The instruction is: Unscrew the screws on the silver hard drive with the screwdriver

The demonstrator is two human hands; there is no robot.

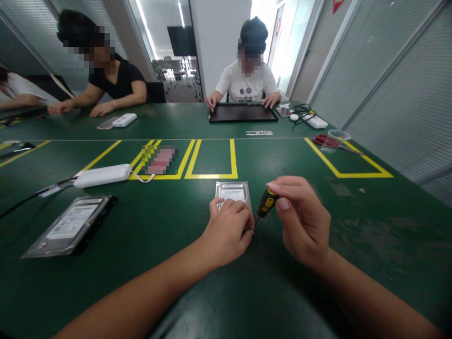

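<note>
A silver hard drive (233,192) lies on the green table (176,245) in front of me. My left hand (228,230) rests on its near half, fingers curled down over it and holding it in place. My right hand (302,221) is closed around a small screwdriver (265,203) with a black and yellow handle. The tip of the screwdriver points down at the drive's near right corner, right beside my left fingertips.
A second hard drive (68,226) lies at the left, with a white power adapter (102,175) and cable behind it. Yellow tape boxes (212,175) mark the table. Red scissors (326,140) and a plastic cup (337,139) sit far right. Two people sit across; one touches a black tray (242,113).
</note>
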